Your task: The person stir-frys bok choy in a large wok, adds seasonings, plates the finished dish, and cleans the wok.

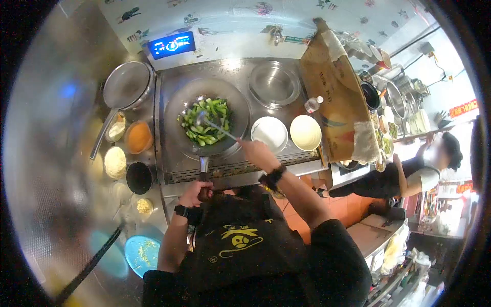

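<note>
A wide wok point(179, 97) sits on the stove, with cut green leafy vegetables point(215, 110) heaped in it. My left hand point(192, 194) is closed around the wok's handle at the front edge of the stove. In my right hand point(260, 155) is the shaft of a metal ladle point(221, 129), its bowl down among the greens. Just right of the wok stand a white bowl point(269, 134) and a cream-coloured bowl point(306, 133), both near my right forearm.
A steel pan point(275, 84) stands behind the bowls, and a small bottle point(313, 104) beside a cardboard screen point(332, 87). At left are a strainer point(127, 84), an orange-filled tub point(139, 137), a black container point(139, 178) and a blue plate point(143, 256). Another person point(409, 171) stands at right.
</note>
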`<act>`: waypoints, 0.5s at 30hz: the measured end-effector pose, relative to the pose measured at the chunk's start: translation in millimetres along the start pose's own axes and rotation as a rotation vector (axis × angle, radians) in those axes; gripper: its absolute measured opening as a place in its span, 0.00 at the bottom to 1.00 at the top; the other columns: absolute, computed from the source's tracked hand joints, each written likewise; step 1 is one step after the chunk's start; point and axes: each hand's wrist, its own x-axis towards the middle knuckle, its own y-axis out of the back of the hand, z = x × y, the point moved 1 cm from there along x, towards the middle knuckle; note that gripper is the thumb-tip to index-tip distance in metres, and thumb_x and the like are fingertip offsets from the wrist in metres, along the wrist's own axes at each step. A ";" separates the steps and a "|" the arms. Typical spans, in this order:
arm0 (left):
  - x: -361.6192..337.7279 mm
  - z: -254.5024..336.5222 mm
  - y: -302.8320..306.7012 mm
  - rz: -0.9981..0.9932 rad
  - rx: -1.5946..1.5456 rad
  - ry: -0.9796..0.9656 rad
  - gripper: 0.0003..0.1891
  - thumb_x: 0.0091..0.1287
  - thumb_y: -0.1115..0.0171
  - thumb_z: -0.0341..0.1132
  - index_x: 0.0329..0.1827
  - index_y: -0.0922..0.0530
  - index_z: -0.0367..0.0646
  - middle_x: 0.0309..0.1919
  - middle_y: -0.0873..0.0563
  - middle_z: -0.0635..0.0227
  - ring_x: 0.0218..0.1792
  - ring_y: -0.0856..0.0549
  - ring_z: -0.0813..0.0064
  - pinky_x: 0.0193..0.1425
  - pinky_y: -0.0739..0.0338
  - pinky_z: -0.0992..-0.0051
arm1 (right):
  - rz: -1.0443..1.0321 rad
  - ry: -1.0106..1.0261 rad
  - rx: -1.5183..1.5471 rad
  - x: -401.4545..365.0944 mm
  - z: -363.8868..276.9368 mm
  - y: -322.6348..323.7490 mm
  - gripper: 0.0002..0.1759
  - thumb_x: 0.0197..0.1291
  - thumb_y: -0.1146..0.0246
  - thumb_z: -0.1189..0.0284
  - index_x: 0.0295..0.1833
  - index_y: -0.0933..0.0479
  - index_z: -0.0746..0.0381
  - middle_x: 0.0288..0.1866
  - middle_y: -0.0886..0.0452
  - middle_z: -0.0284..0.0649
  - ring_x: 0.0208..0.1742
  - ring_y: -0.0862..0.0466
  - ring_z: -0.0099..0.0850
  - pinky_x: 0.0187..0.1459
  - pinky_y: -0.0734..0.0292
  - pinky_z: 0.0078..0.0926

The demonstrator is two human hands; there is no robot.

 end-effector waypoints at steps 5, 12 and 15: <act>8.9 -4.2 4.6 -0.014 0.011 -0.148 0.04 0.67 0.36 0.29 0.36 0.20 0.37 0.27 0.18 0.64 0.23 0.20 0.72 0.27 0.23 0.74 | 0.049 -0.056 0.002 -33.0 18.1 -0.3 0.23 0.61 0.44 0.73 0.64 0.23 0.60 0.34 0.16 0.59 0.38 0.16 0.58 0.41 0.22 0.57; 0.3 4.5 -10.9 0.154 -0.225 0.143 0.05 0.67 0.36 0.29 0.33 0.21 0.39 0.24 0.20 0.67 0.22 0.21 0.74 0.26 0.26 0.76 | 0.001 -0.099 0.114 -3.4 11.9 -15.5 0.24 0.61 0.43 0.76 0.64 0.22 0.60 0.40 0.17 0.62 0.44 0.16 0.60 0.47 0.22 0.55; 9.8 -3.6 -1.5 0.161 -0.259 0.233 0.06 0.67 0.36 0.29 0.33 0.22 0.39 0.23 0.21 0.68 0.21 0.21 0.74 0.25 0.27 0.76 | 0.056 -0.101 0.100 -33.2 22.8 2.7 0.22 0.63 0.44 0.75 0.63 0.21 0.59 0.39 0.16 0.60 0.44 0.16 0.59 0.47 0.23 0.56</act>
